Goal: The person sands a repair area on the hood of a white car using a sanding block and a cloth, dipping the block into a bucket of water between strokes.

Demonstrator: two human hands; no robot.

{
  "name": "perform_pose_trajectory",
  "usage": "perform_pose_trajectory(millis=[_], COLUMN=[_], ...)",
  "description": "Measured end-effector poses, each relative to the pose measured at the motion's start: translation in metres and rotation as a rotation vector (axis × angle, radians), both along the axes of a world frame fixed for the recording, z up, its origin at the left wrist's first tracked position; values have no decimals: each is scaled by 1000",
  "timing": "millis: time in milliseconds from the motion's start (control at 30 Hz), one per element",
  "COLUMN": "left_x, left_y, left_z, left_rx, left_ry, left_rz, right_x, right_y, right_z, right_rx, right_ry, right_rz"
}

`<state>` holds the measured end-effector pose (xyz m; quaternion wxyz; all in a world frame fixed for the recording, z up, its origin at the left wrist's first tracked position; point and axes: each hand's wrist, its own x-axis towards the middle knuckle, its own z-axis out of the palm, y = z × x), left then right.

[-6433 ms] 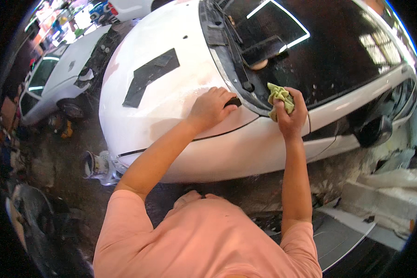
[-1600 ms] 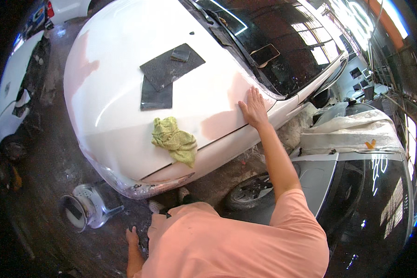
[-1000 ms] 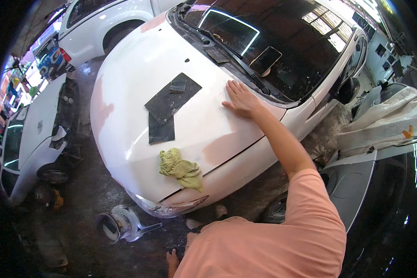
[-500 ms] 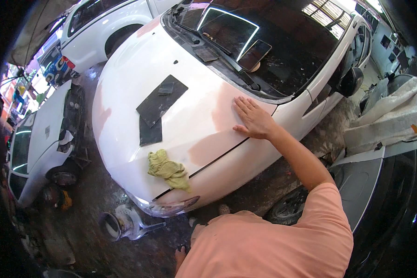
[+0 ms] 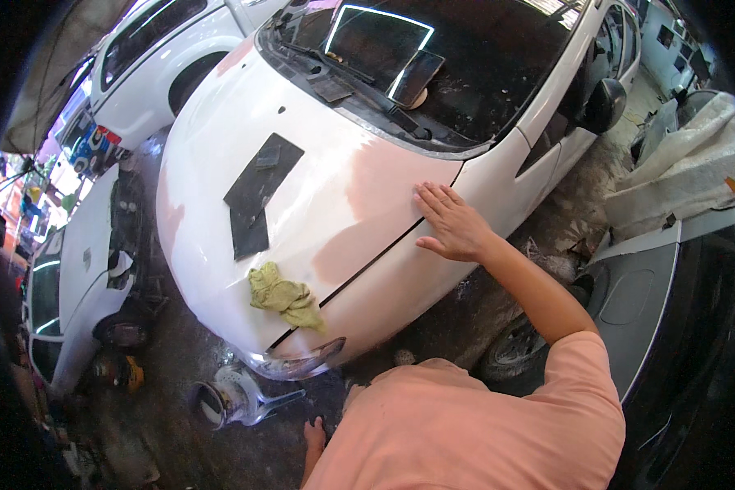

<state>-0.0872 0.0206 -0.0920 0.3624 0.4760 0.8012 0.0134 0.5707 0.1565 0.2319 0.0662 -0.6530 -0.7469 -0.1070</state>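
My right hand [image 5: 452,224] lies flat with fingers stretched out on the white car's hood [image 5: 212,139], across the dark seam by the fender [image 5: 457,265]. Beside it spreads a sanded-looking pinkish patch [image 5: 392,184]. Low at my left side hangs my left hand [image 5: 314,434], small in view, its fingers apart and nothing visible in them. Dark sheets that look like sandpaper [image 5: 261,184] overlap on the hood, a small dark piece [image 5: 267,156] on top. Nearer the headlight [image 5: 306,358] sits a crumpled yellow-green cloth [image 5: 282,296].
A phone [image 5: 419,77] rests at the base of the windshield. On the floor by the bumper stand a bucket [image 5: 208,404] and a pale plastic stool [image 5: 249,392]. Other cars flank me: a white one [image 5: 82,237] left, a dark one [image 5: 686,327] right.
My right hand has slid from the pinkish patch toward the fender, onto the seam. My left hand has risen slightly and shows more. The view has shifted a little.
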Motion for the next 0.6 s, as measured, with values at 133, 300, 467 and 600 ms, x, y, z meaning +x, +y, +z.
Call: perform_pose_trajectory(millis=[133, 300, 467, 600], left_x=[-23, -19, 33, 58], left_y=[25, 59, 107, 121], left_z=[24, 107, 220, 266], left_rx=[123, 476, 787, 912], left_ry=[-38, -251, -851, -1322], left_rz=[127, 325, 569, 584], right_x=[-24, -136, -270, -338], right_y=[-12, -19, -10, 13], right_z=[0, -30, -28, -52], right_rx=[64, 98, -442, -669], right_ry=[112, 723, 1321, 1399], right_rz=[-38, 145, 390, 507])
